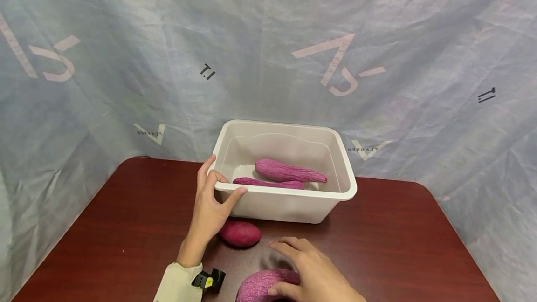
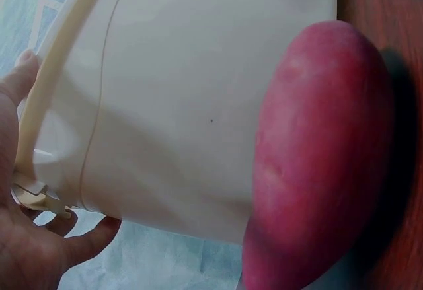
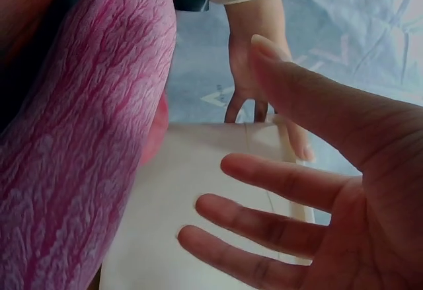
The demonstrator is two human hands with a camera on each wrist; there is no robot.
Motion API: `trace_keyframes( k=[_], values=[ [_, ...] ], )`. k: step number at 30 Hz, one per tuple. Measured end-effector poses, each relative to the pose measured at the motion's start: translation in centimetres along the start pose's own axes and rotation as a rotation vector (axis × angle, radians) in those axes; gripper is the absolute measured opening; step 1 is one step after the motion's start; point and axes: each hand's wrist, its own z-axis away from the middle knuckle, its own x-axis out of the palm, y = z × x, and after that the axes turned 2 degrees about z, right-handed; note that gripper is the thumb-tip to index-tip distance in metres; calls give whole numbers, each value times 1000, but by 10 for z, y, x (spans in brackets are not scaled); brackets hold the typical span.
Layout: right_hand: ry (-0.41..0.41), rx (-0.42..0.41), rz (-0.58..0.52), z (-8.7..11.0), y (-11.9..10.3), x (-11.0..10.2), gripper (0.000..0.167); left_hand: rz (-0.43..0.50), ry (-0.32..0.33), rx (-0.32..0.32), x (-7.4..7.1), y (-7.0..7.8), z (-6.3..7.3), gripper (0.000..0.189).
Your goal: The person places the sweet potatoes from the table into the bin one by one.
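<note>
A whitish plastic bin [image 1: 277, 207] stands on the table. My left hand [image 1: 207, 213] grips its near left corner, fingers over the rim and thumb at the front edge. Below that wrist lies a smooth, dark-red sweet potato [image 2: 324, 151], close against the bin's front wall. Inside the bin lie two long, wrinkled purple eggplants [image 1: 285, 170]. Another wrinkled purple eggplant [image 1: 261, 285], curved, lies at the near edge of the head view. Over it is my right hand [image 1: 312, 267], thumb and fingers spread; the right wrist view shows a gap between hand and eggplant.
The dark reddish-brown table [image 1: 390, 246] has rounded far corners. Behind and beside it hangs a grey-blue printed sheet [image 1: 260, 50], close to the bin's far side. A black device [image 1: 209, 280] is strapped on the left wrist, by a pale sleeve [image 1: 178, 285].
</note>
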Motion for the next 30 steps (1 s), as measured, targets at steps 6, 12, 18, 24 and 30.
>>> trace_keyframes(
  k=[6,12,18,24,30],
  values=[
    [21,-33,-2,-1,2,6,60,6,7,-7,-1,0,-1,41],
    [-110,-11,-21,-2,5,11,66,1,0,-13,0,0,0,39],
    [-179,-13,-38,-3,8,15,69,7,2,-16,0,0,0,39],
    [-195,10,-21,-2,9,23,68,1,-4,-15,0,-1,1,39],
    [-202,-16,-27,-3,10,26,61,-3,-15,-19,-1,-1,0,40]
  ],
)
